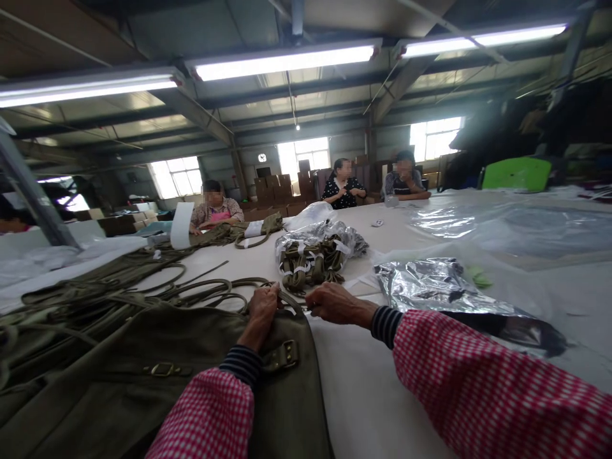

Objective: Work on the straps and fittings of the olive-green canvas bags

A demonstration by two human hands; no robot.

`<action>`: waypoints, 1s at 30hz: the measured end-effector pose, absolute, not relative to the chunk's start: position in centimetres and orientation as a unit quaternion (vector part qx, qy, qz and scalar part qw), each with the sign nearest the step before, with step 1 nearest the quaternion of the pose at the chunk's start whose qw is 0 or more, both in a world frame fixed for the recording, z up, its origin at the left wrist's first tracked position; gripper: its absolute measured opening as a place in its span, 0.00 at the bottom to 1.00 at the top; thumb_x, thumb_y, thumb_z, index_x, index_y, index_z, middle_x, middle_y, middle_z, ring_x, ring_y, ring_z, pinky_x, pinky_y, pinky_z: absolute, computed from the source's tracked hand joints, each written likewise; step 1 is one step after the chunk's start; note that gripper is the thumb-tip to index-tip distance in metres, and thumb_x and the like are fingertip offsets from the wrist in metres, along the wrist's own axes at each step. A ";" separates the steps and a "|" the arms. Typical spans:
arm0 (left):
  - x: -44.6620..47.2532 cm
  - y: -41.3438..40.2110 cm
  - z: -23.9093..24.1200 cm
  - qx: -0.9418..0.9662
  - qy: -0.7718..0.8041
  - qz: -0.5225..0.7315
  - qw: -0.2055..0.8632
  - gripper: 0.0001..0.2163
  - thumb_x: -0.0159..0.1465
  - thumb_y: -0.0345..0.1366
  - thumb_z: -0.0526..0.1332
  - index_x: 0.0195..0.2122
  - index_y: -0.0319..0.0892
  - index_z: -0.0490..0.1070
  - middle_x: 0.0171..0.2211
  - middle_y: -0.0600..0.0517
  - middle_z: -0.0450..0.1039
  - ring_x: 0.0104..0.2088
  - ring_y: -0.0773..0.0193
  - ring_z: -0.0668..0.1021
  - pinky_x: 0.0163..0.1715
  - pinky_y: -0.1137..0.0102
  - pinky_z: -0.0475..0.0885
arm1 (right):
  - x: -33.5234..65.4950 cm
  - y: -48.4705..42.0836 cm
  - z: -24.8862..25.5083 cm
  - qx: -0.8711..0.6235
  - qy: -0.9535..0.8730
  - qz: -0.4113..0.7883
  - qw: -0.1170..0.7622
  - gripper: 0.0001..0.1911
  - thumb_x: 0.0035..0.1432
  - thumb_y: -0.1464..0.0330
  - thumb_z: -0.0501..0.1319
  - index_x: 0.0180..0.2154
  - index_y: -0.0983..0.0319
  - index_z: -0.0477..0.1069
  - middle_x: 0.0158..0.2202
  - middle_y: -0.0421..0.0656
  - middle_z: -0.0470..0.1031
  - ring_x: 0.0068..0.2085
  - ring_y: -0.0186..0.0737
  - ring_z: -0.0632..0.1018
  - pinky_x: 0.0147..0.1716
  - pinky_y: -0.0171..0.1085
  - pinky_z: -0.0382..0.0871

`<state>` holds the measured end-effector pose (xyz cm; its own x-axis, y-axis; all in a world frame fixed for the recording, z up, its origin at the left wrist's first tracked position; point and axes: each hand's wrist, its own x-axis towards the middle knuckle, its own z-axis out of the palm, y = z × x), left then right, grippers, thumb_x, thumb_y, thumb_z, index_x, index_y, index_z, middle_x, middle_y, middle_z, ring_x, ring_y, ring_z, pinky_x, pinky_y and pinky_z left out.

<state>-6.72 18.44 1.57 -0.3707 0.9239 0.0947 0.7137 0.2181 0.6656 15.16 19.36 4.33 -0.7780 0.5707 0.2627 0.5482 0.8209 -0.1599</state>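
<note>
An olive-green bag [210, 363] with brass buckles lies across the table in front of me, under my left forearm. My left hand [264, 309] is closed at the bag's upper edge, its fingers on an olive strap [291, 302]. Just right of that strap, my right hand [337, 303] is closed in a pinch. What it pinches is small and mostly hidden by the fingers. Beyond my hands sits a bundle of rolled olive straps [310, 262] tied with white strips, partly in clear plastic.
More olive bags and straps [119, 280] cover the table's left side. To the right lie a silver plastic bag [425, 280] and clear plastic sheets [502, 226]. Several people sit along the far side, one at a white board [182, 225]. A green chair back [516, 174] stands far right.
</note>
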 end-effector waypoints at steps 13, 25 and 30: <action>-4.3 17.7 1.3 0.638 0.728 0.230 0.102 0.16 0.59 0.43 0.59 0.17 0.42 0.64 0.18 0.56 0.62 0.24 0.64 0.67 0.24 0.69 0.49 | 15.0 19.3 2.7 -0.285 -0.946 -0.008 0.154 0.09 0.60 0.72 0.58 0.36 0.62 0.78 0.37 0.48 0.83 0.38 0.43 0.80 0.31 0.36 0.57; -4.0 17.1 1.7 0.644 0.741 0.187 0.037 0.16 0.61 0.41 0.57 0.18 0.43 0.63 0.21 0.54 0.64 0.26 0.62 0.69 0.26 0.69 0.52 | 21.3 5.3 5.6 -0.194 -0.970 0.124 0.076 0.07 0.59 0.69 0.62 0.28 0.61 0.69 0.27 0.41 0.79 0.28 0.34 0.76 0.27 0.34 0.55; -3.6 16.6 2.2 0.644 0.748 0.158 0.010 0.15 0.64 0.43 0.58 0.22 0.42 0.68 0.24 0.52 0.70 0.31 0.60 0.73 0.29 0.69 0.58 | 23.1 0.5 6.8 -0.191 -0.952 0.228 0.072 0.10 0.64 0.69 0.60 0.29 0.61 0.68 0.28 0.40 0.77 0.30 0.35 0.77 0.30 0.32 0.60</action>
<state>-3.56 16.57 2.19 -0.1692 0.9674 0.1887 0.9613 0.1197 0.2483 23.13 0.48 6.79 -0.9166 0.3967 0.0497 0.3311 0.8229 -0.4617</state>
